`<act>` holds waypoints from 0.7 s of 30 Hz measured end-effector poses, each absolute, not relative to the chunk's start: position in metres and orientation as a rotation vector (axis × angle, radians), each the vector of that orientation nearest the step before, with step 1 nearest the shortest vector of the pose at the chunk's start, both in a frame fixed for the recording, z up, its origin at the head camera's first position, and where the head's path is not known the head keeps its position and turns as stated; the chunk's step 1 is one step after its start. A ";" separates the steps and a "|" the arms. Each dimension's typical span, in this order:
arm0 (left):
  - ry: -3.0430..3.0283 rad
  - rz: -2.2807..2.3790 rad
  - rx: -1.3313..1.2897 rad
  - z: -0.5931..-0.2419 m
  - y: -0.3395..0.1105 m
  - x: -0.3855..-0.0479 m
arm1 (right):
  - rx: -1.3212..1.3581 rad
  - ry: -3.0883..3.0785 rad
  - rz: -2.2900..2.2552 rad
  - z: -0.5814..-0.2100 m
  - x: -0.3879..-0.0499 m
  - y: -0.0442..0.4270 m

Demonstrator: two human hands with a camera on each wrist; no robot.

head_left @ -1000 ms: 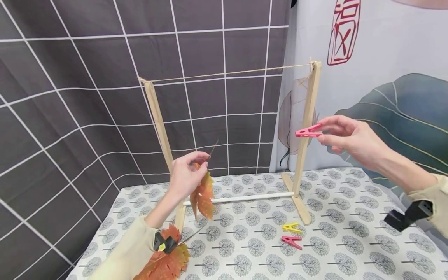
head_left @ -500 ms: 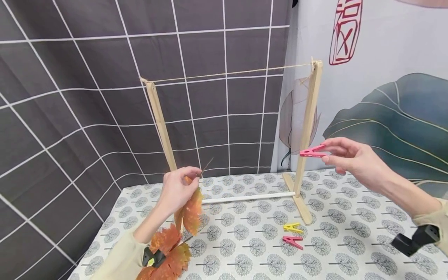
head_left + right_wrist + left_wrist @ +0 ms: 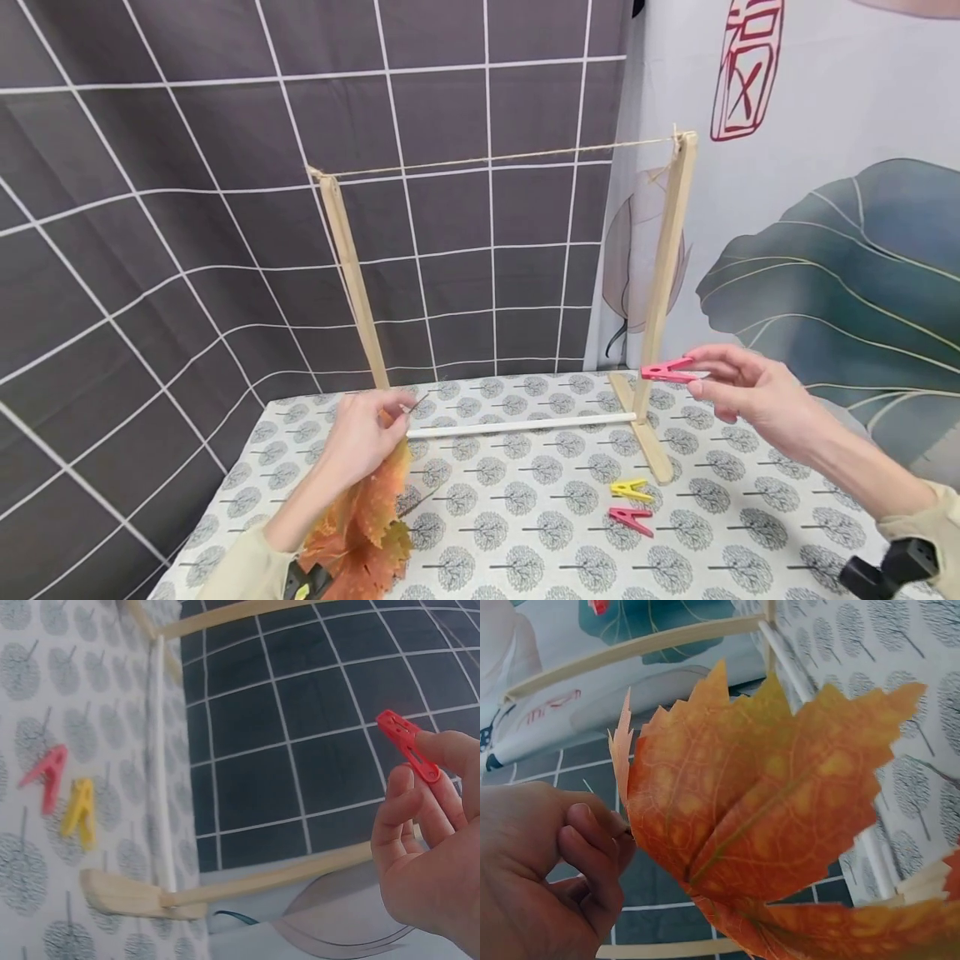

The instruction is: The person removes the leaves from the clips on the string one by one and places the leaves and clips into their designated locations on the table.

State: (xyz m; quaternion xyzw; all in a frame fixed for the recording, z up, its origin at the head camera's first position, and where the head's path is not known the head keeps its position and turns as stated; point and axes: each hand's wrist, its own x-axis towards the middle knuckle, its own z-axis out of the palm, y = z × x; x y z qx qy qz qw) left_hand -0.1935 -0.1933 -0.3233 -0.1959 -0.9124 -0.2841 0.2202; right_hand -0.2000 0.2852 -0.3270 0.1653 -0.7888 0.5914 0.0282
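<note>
My left hand point(image 3: 362, 437) pinches an orange-and-yellow artificial maple leaf point(image 3: 757, 787) by its stem. The leaf hangs low at the left, in front of a second orange leaf point(image 3: 367, 571) on the table and partly covering it. Held between the thumb and fingers of my right hand point(image 3: 768, 408) is a pink clothespin point(image 3: 667, 371), in the air before the right post. A yellow clothespin point(image 3: 631, 490) and another pink clothespin point(image 3: 631, 521) lie on the cloth below it.
A wooden frame stands on the tree-print tablecloth point(image 3: 547, 475). Its left post point(image 3: 352, 275) and right post point(image 3: 667, 258) carry a twine line point(image 3: 495, 157) across the top. A white rod point(image 3: 525, 425) joins them low down. Dark gridded fabric hangs behind.
Both hands have come down. The left, still with its leaf, has also moved left toward the leaf on the table. The right keeps its pink clothespin.
</note>
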 end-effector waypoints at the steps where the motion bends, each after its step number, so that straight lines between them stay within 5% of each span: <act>1: -2.533 -0.785 -0.537 -0.325 -0.195 -0.193 | 0.524 -2.423 1.844 -0.330 -0.199 0.285; 21: -2.678 -0.639 -0.445 -0.354 -0.216 -0.179 | 0.463 -2.405 2.011 -0.380 -0.180 0.279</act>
